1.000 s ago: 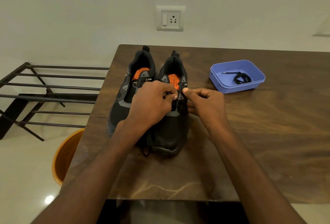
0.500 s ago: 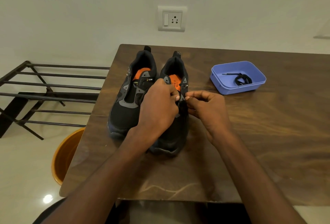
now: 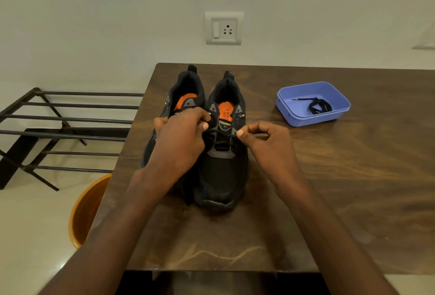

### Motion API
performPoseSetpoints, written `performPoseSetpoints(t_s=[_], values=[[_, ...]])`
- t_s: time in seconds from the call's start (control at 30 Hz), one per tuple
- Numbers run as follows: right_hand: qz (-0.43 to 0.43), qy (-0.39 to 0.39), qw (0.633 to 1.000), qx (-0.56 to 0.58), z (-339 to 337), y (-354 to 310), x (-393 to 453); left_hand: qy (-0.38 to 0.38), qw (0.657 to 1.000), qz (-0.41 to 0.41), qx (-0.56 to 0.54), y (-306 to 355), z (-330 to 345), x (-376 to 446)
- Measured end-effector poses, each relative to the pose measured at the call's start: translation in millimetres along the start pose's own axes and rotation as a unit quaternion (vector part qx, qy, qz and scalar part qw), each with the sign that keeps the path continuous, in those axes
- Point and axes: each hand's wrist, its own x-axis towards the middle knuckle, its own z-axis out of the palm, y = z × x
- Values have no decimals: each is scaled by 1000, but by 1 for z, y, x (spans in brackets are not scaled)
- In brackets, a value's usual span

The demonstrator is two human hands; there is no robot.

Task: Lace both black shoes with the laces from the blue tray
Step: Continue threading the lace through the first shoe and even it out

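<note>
Both hands, left [image 3: 181, 139] and right [image 3: 266, 139], pinch the lace [image 3: 221, 133] on the right shoe [image 3: 223, 153]; next eyelets likely need threading.

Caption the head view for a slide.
Both hands, left hand and right hand, pull a lace across the right-side black shoe.

Dim, warm indoor light; soft shadows, slight wide-angle bending at the edges, mild softness.

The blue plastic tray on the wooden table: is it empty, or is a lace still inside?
Not empty. One bundled black lace lies on the floor of the blue plastic tray.
</note>
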Motion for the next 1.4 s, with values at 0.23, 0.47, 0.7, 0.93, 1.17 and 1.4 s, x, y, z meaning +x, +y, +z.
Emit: performPoseSetpoints(t_s=[0.23,0.47,0.7,0.93,1.17,1.4], values=[[68,-12,994,89,-11,-5,3,-19,999,36,-35,-17,-1,7],[-80,161,980,-84,-31,4,9,12,998,63,9,-16,-3,4],[-140,-10,969,-204,-8,9,4,17,995,94,-27,-20,6,10],[-25,296,950,-93,-51,17,21,11,995,92,-47,-25,6,13],[-178,30,947,-267,-8,8,4,-9,993,90,-82,-27,7,14],[-34,228,969,-91,-38,10,14,10,995,83,-53,-26,3,11]])
